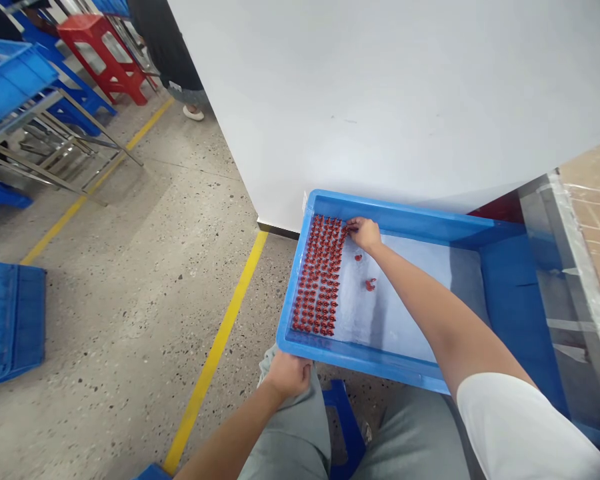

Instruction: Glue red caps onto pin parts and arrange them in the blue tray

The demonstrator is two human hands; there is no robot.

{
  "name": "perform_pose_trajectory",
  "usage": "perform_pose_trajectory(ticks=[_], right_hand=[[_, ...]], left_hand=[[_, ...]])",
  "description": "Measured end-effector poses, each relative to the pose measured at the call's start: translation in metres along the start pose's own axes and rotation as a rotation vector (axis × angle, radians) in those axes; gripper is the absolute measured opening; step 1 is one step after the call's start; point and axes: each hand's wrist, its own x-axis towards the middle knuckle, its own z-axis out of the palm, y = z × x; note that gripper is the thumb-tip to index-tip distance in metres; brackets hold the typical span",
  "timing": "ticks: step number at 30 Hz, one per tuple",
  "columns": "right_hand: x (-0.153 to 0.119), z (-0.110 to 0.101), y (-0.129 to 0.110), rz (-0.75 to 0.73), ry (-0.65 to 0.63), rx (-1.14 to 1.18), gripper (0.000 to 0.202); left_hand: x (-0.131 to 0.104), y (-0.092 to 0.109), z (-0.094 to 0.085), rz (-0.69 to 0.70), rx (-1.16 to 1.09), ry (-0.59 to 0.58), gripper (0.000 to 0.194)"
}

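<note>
Small red pieces [320, 273] stand in close rows along the left end of a blue tray [380, 363]. My right hand [364, 233] is inside the tray at the far end of the rows, its fingers pinched at the top right piece; what they hold is too small to make out. Two spots of loose red pieces [370, 285] lie on the pale tray floor, nearer to me than that hand. Below the tray's near left corner, my left hand [290, 373] is curled closed by my knee, close against the rim; whether it grips anything is hidden.
A white panel [380, 100] rises behind the tray. Cardboard [595, 207] on a metal frame stands at the right. Blue crates [10, 320], a red stool [103, 53], a metal stand and a person's leg and shoe [193, 112] are at the left. Yellow lines mark the floor.
</note>
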Motion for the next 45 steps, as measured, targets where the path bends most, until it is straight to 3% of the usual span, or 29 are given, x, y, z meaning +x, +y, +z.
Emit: perform_pose_trajectory(ticks=[6,12,17,20,22,27,37,45], right_hand=[[-0.002,-0.002,0.000,-0.005,0.007,0.008,0.034],[-0.026,-0.029,0.006,0.043,0.047,-0.041,0.026],[-0.065,-0.044,0.021,0.082,-0.059,-0.086,0.030],[-0.080,-0.038,0.027,0.073,-0.127,-0.106,0.041],[-0.084,-0.032,0.028,0.063,-0.138,-0.117,0.037],[-0.078,-0.021,0.027,0.032,-0.108,-0.128,0.019],[-0.047,-0.019,0.027,0.055,0.038,-0.128,0.040],[-0.047,-0.011,0.023,0.117,0.073,-0.120,0.033]], left_hand=[[0.000,0.001,0.000,0.007,0.009,0.008,0.026],[-0.001,0.002,-0.003,0.010,0.004,0.003,0.027],[-0.001,0.002,-0.005,0.003,-0.004,0.001,0.026],[-0.002,0.004,-0.006,0.002,-0.004,0.005,0.025],[-0.002,0.005,-0.007,0.004,-0.002,0.012,0.026],[-0.002,0.005,-0.007,0.014,0.009,0.026,0.026],[-0.001,0.004,-0.005,0.013,0.019,0.024,0.027],[-0.002,0.002,-0.005,0.024,0.017,0.030,0.026]])
